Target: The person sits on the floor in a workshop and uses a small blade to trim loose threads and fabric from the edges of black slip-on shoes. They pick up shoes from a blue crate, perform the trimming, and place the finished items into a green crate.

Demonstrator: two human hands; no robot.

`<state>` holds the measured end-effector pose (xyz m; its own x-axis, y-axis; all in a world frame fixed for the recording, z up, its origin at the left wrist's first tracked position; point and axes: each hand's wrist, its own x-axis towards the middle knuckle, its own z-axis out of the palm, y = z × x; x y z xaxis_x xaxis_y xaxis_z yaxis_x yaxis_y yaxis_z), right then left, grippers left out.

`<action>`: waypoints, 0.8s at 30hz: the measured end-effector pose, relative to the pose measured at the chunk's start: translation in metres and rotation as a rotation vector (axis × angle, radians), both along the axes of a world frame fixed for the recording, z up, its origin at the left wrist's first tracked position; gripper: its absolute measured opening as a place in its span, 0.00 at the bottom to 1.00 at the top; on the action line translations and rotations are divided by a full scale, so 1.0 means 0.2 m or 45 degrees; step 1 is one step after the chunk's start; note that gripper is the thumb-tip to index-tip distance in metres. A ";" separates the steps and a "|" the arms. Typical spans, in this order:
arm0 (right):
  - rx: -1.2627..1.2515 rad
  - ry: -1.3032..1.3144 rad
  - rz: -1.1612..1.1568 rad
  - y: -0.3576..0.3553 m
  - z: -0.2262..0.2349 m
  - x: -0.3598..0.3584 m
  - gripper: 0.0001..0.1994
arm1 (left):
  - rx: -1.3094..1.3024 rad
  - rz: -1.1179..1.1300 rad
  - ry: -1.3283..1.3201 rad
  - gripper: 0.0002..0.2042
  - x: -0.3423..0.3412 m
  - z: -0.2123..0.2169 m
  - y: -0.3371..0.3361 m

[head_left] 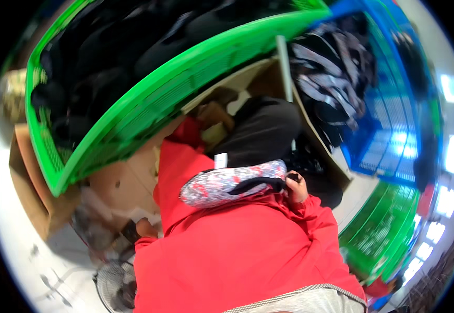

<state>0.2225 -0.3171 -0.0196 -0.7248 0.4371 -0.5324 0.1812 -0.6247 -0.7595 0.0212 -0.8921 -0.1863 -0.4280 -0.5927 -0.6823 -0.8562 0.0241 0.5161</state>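
Green crate (148, 104) holds dark garments (107, 47); blue crate (389, 130) holds patterned clothes (326, 73).

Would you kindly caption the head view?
Right hand grips a patterned pouch over a red garment, beside a green crate.

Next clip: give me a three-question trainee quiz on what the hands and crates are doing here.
1. True or false: the right hand grips the dark strap of the red-and-white patterned pouch.
2. What colour is the crate filled with dark garments at upper left?
3. The left hand is: A) inside the blue crate, B) low beside the cardboard box, C) on the pouch.

Key: 1 true; 2 green; 3 B.
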 end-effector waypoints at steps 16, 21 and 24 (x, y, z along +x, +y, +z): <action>0.016 0.562 -0.762 -0.45 0.18 -0.03 0.05 | 0.942 -3.112 0.814 0.09 -0.33 1.82 2.24; -0.021 0.699 -0.790 -0.45 0.18 -0.03 0.06 | 0.745 -3.731 1.236 0.11 -0.05 1.66 2.54; -0.069 0.764 -0.812 -0.40 0.12 -0.03 0.07 | 0.757 -3.830 1.128 0.10 0.01 1.57 2.64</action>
<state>0.2168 -0.3980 0.0037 -0.5154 0.8396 -0.1717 -0.6355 -0.5089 -0.5807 0.0227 -0.3641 0.1286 0.6134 0.7866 -0.0703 0.6089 -0.4143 0.6764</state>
